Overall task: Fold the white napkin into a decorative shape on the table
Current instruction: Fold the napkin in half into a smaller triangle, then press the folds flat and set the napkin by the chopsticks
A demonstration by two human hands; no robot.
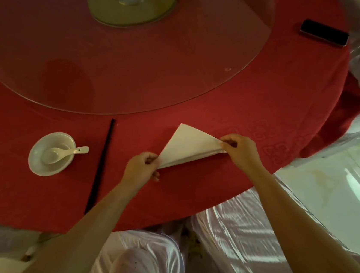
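Observation:
The white napkin (188, 145) lies on the red tablecloth (203, 189) as a triangle, its point aimed away from me and its long, layered edge nearest me. My left hand (143, 168) pinches the triangle's left corner. My right hand (240, 149) pinches the right corner. Both corners are hidden under my fingers.
A white bowl (37, 162) holding a white spoon (64, 153) stands to the left, with black chopsticks (101, 165) between it and the napkin. A glass turntable (131, 52) fills the table's middle. A dark phone (324, 32) lies at the far right edge.

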